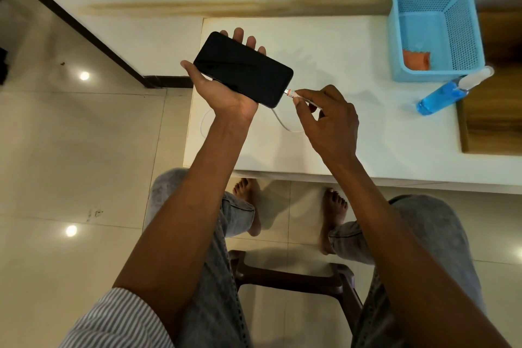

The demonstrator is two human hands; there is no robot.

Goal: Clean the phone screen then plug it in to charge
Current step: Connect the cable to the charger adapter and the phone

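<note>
Above the white table [339, 150], the left hand [226, 90] cradles the dark phone [243, 69] screen-up, steadying it, while right-hand fingers [300, 96] pinch the charging cable's plug [289, 92] at its port; cleaning cloth [416, 59] sits binned far right.

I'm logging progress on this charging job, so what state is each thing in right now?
phone: screen dark, face up, held above the table in the left hand.
charging cable: plug pinched by the right hand at the phone's port; whether it is fully seated is unclear.
spray bottle: lying on its side, blue liquid inside.
orange cloth: crumpled in the blue basket.
</note>
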